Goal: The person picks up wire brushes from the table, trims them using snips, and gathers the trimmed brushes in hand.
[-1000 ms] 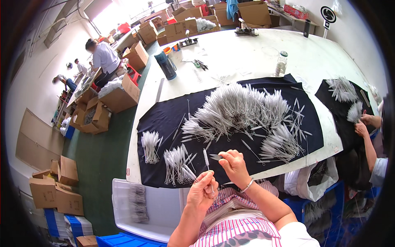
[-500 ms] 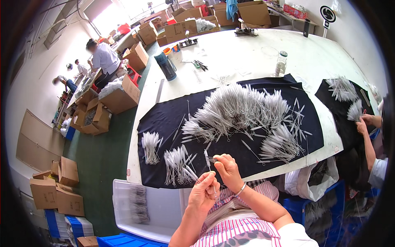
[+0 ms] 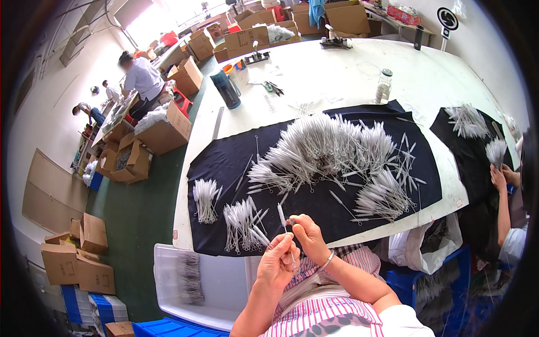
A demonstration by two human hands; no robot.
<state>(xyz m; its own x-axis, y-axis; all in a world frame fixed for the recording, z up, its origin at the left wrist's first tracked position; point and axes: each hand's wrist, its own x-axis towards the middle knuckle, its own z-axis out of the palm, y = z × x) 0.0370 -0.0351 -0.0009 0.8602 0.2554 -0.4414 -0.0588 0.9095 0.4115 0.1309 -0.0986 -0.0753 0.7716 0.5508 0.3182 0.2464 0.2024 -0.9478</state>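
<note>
Near the front edge of the dark cloth, my left hand (image 3: 278, 255) is closed on a thin straw brush (image 3: 282, 214), its bristled end pointing up and its wire loop end below the fingers. A second brush (image 3: 260, 236) sticks out leftward from the same hand. Close beside it, my right hand (image 3: 309, 233) pinches a small dark grey piece (image 3: 290, 222) against the brush; its kind is too small to make out. Several bunches of brushes lie around: a big heap (image 3: 331, 140) beyond my hands, a pile (image 3: 384, 196) to the right, and smaller bunches (image 3: 241, 224) to the left.
Under the brushes the dark cloth (image 3: 314, 219) covers part of a white table (image 3: 348, 62). A thermos (image 3: 225, 90) and a glass jar (image 3: 383, 87) stand farther back. Below the left edge is a white bin (image 3: 224, 286) holding brushes. At right, a co-worker's hands (image 3: 499, 177) hold a brush bundle.
My right hand has shifted slightly down and toward me along the brush, while my left stays in place. The co-worker's hands and bundle have moved a little to the right.
</note>
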